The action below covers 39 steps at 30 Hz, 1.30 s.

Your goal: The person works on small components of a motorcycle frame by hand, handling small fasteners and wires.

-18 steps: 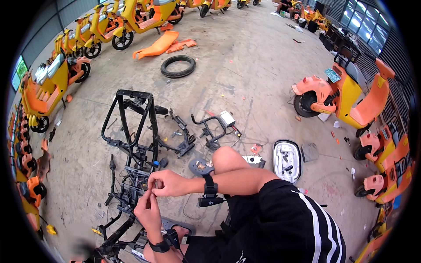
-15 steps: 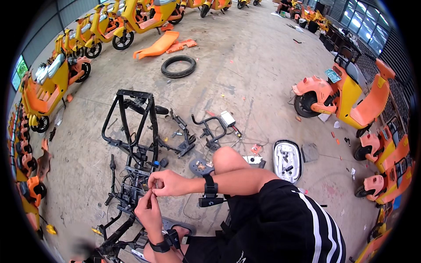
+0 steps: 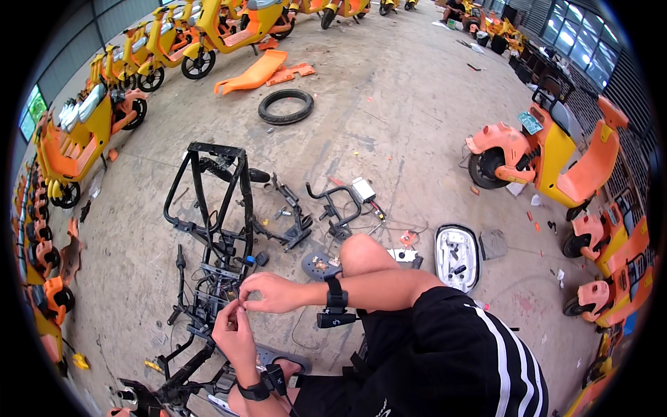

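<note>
- The left hand (image 3: 235,337), bare, was raised with its thumb and forefinger drawn together, their tips meeting those of the other hand.
- The right hand (image 3: 273,292) came in from the right, its thumb and forefinger curled into a ring; whether a small piece sat between the fingertips could not be told.
- A black tubular metal scooter frame (image 3: 208,286) stood on the left, just beyond and beside both hands; the hands covered part of its middle, and its near end was cut off by the lower edge.
- Black straps with small dark boxes circled the right wrist (image 3: 336,295) and left wrist (image 3: 254,391), hiding the skin beneath.
- One grey rubber clog (image 3: 318,266) was partly hidden behind the bare right knee (image 3: 363,255).
- On the right lay a white oval shell with a black rim (image 3: 440,260), holding small dark parts too tiny to identify.
- Farther off, a black rubber tyre (image 3: 285,121) lay flat near a curved orange plastic panel (image 3: 256,71).
- Yellow-and-orange scooters (image 3: 240,31) lined the far left, some cut off at the upper edge.
- A distant seated person (image 3: 455,10) was too small to make out clearly.
</note>
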### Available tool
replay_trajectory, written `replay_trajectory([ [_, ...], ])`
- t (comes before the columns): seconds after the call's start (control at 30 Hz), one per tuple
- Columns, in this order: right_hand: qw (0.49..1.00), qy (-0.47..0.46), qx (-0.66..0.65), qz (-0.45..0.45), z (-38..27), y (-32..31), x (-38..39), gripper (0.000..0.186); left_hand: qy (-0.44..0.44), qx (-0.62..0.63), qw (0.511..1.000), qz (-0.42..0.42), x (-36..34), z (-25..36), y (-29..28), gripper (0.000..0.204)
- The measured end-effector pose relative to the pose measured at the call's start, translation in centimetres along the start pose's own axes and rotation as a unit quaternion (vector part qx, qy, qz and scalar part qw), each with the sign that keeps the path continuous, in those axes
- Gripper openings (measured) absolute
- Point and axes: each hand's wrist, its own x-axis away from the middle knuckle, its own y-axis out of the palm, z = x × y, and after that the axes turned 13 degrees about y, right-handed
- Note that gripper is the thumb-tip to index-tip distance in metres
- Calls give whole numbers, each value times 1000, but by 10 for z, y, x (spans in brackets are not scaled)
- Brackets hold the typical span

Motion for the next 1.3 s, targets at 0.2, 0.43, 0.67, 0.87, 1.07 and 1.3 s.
replay_trajectory([
  [0.2, 997, -39, 60, 1, -10, -3, 1, 19, 139, -140, 979, -42, -4, -5, -13, 15],
  [0.43, 988, 119, 58, -84, -26, -4, 11, 13, 200, -219, 953, -64, 11, -9, -24, 17],
  [0.67, 940, 210, 53, -263, -40, -43, -3, 18, 204, -102, 974, 9, 20, -18, -21, 13],
  [0.87, 896, 291, -161, -295, -43, -70, -15, 21, 78, -55, 991, -89, 10, 8, -44, 16],
  [1.07, 862, 324, -331, -205, -25, -52, -18, 20, -41, 74, 992, -97, 15, 9, -36, 17],
  [1.3, 873, 323, -322, -172, -12, -33, -18, 20, -97, 189, 974, -77, 15, 13, -24, 17],
])
